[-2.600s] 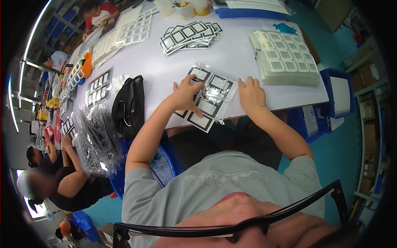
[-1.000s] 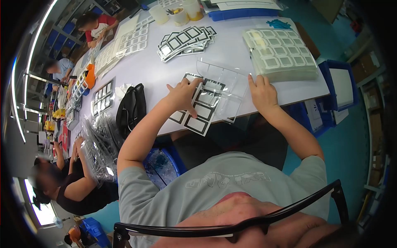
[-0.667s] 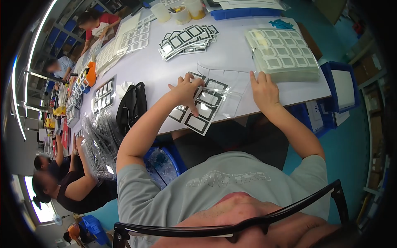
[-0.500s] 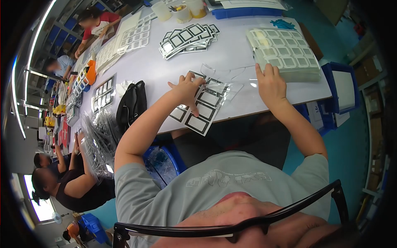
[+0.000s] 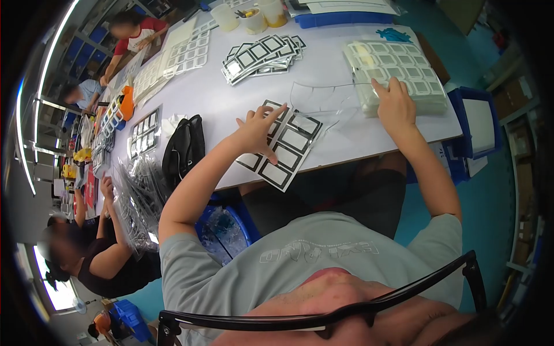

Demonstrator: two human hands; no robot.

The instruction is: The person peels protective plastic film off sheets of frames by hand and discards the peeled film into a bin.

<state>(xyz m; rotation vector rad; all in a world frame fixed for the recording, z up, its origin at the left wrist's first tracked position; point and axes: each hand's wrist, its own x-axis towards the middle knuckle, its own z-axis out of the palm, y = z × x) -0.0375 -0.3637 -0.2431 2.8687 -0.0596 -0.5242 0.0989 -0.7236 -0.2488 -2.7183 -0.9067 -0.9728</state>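
Note:
My left hand (image 5: 258, 132) lies with its fingers spread on a sheet of black-bordered white rectangles (image 5: 290, 139), which overhangs the table's front edge. From the sheet's upper part a clear plastic film (image 5: 323, 98) stretches to the right, curling a little. The film's far edge runs to the fingertips of my right hand (image 5: 397, 106), which are pinched together on it. That hand is over the near part of a stack of translucent sheets (image 5: 404, 60) with rounded rectangular cells. Part of the bordered sheet is hidden under my left hand.
Behind the left hand lies a pile of similar bordered sheets (image 5: 262, 55). A black bag (image 5: 183, 147) sits to the left, near bundled clear plastic (image 5: 141, 190). Plastic cups (image 5: 252, 20) stand at the back. A blue bin (image 5: 476, 121) is at the right; co-workers sit along the left.
My right hand has moved right and slightly away from me, over the translucent stack. The clear film has shifted with it, uncovering more of the bordered sheet. My left hand stays nearly still.

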